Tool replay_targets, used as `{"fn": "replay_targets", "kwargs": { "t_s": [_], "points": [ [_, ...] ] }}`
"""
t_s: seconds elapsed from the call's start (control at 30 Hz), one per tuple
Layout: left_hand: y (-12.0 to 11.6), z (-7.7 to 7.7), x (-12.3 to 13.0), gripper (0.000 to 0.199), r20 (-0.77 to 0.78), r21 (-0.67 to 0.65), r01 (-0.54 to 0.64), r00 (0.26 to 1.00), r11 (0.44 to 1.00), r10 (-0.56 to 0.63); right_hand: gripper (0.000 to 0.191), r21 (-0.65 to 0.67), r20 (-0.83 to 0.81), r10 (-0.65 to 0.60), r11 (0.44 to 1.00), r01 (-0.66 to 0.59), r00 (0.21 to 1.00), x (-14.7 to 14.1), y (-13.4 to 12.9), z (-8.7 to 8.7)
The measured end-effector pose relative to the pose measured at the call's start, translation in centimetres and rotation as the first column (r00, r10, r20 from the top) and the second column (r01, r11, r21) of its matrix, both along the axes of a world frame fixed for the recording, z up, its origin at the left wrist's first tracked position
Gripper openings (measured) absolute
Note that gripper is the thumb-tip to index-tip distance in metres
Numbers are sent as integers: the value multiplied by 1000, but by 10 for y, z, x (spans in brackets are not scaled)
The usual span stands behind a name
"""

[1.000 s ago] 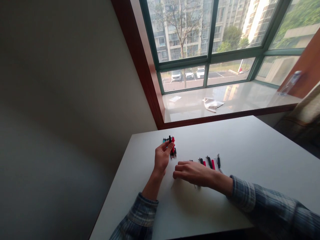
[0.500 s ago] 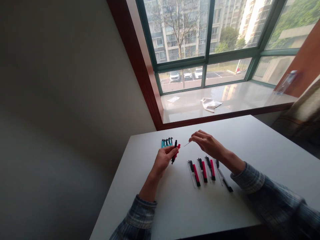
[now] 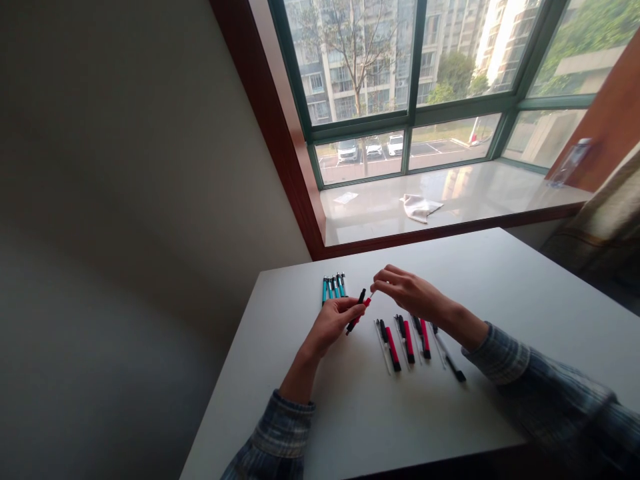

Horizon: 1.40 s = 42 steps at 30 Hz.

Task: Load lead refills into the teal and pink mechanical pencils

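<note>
My left hand [image 3: 333, 325] pinches a red pen barrel [image 3: 367, 302] together with a black pen part [image 3: 361, 297], both slanting up to the right. In the fingertips of my right hand [image 3: 405, 288] is a thin refill [image 3: 371, 294], its lower end at the top of the red barrel. Near my right forearm lie several sets of pen parts in a row: red and black barrels [image 3: 393, 348], black grips [image 3: 401, 325] and thin refills [image 3: 385, 357]. Behind my left hand, several teal pens [image 3: 334, 287] lie side by side.
The white table [image 3: 380, 420] stands against a wall on the left and a window sill [image 3: 370, 223] behind. On the sill are a crumpled cloth [image 3: 420, 208], a small white paper [image 3: 346, 198] and a clear bottle [image 3: 570, 163]. A curtain hangs at the right.
The red barrel and black part in my left hand have moved right and slightly down. My right hand has shifted slightly left, bringing the refill to the red barrel's end.
</note>
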<state>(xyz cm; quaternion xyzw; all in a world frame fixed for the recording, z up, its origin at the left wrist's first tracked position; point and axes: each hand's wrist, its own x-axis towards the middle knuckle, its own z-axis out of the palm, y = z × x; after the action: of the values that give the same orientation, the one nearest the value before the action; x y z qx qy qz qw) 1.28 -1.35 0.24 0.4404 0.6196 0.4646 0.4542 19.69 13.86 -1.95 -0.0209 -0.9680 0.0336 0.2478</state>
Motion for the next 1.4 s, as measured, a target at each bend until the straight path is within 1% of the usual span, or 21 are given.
{"fn": "replay_targets", "kwargs": {
  "t_s": [0.1, 0.17, 0.2, 0.23, 0.3, 0.33, 0.4, 0.47, 0.53, 0.63, 0.7, 0.73, 0.8, 0.87, 0.97, 1.4],
  "points": [
    [1, -3, -1, 38, 33, 6, 28, 999, 1000, -28, 39, -27, -32, 38, 999, -39, 999, -2, -11, 7],
    [2, -7, -2, 39, 78, 23, 35, 996, 999, -37, 33, -105, -128, 68, 991, -81, 990, -1, -17, 14],
    [3, -9, -2, 40, 104, 36, 31, 994, 999, -35, 28, -161, -209, 61, 982, -95, 976, 0, -20, 17],
    [3, -11, -2, 40, 136, 54, 21, 990, 998, -29, 22, -224, -304, 28, 969, -100, 952, 1, -22, 21],
    [4, -15, -2, 39, 213, 106, -10, 977, 994, -13, 12, -375, -468, -112, 923, -82, 877, 5, -23, 26],
    [5, -16, -1, 38, 253, 140, -31, 967, 990, -6, 11, -457, -517, -199, 887, -72, 833, 7, -23, 28],
    [5, -17, 1, 35, 313, 213, -73, 950, 974, 2, 14, -605, -549, -341, 792, -82, 763, 9, -19, 29],
    [5, -18, 4, 34, 316, 265, -102, 949, 959, 14, 20, -709, -541, -412, 693, -135, 733, 11, -14, 25],
    [6, -18, 6, 33, 268, 276, -126, 962, 953, 50, 24, -774, -519, -430, 603, -193, 739, 10, -9, 20],
    [8, -21, 8, 34, 157, 243, -178, 977, 953, 143, 30, -853, -458, -416, 455, -256, 786, 7, -3, 9],
    [10, -24, 7, 35, 89, 222, -187, 981, 957, 171, 35, -889, -424, -408, 355, -288, 808, 5, 0, 4],
    [11, -27, 7, 36, 61, 215, -176, 984, 961, 167, 36, -900, -414, -409, 316, -300, 813, 5, 1, 1],
    [11, -31, 7, 37, 12, 204, -140, 990, 969, 141, 38, -911, -403, -418, 269, -313, 814, 5, 3, -2],
    [10, -35, 7, 39, -27, 196, -111, 993, 974, 119, 39, -915, -395, -423, 258, -310, 815, 7, 5, -3],
    [9, -36, 7, 41, -62, 178, -97, 992, 979, 110, 39, -918, -387, -422, 264, -297, 820, 9, 6, -3],
    [9, -37, 7, 40, -77, 159, -63, 994, 985, 76, 40, -924, -361, -378, 269, -272, 852, 11, 4, 1]
  ]
}}
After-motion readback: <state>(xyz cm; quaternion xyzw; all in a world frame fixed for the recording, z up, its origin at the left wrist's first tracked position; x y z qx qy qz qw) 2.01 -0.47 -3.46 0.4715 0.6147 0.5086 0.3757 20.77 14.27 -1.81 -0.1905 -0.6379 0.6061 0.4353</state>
